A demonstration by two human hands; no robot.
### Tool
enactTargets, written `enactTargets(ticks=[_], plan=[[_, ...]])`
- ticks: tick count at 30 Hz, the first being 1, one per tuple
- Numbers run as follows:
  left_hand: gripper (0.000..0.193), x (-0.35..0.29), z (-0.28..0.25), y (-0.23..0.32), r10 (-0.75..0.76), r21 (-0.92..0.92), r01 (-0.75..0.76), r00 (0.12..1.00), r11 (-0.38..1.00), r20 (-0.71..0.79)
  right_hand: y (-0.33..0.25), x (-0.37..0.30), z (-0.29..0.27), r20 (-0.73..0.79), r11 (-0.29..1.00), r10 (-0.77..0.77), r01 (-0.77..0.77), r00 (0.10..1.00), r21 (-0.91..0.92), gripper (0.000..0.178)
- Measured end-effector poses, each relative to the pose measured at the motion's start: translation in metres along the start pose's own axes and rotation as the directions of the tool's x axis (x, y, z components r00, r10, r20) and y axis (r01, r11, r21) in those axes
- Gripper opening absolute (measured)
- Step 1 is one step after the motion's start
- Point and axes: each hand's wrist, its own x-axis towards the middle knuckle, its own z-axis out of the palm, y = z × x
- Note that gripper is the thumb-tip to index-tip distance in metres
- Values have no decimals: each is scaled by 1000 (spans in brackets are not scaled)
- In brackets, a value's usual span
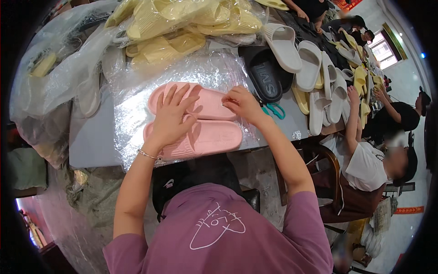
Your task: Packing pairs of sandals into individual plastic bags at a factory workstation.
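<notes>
Pink slippers (219, 134), mid-frame, paired on gray table (89, 146), clear plastic sheet (130, 118) beneath. Yellow slippers (182, 20) in plastic, top of frame. Left hand (171, 118): fingers spread over the pair, nothing gripped. Right hand (243, 104): fingers bunched at upper slipper's right end; can't tell if pinching anything. Green scissor handles (279, 116), right of center.

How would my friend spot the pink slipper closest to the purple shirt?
Find the grey table, then the shiny clear plastic sheet on it, where two pink ones lie side by side. The near pink slipper is the one by the table's edge, closer to the purple shirt; the right hand is at the far pink slipper instead.
</notes>
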Motion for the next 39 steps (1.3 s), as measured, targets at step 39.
enactTargets(ticks=[39], plan=[[47,0,4,-1,0,37,1,1000,999,-25,1,9,-9,173,972,-180,202,968,-118,8]])
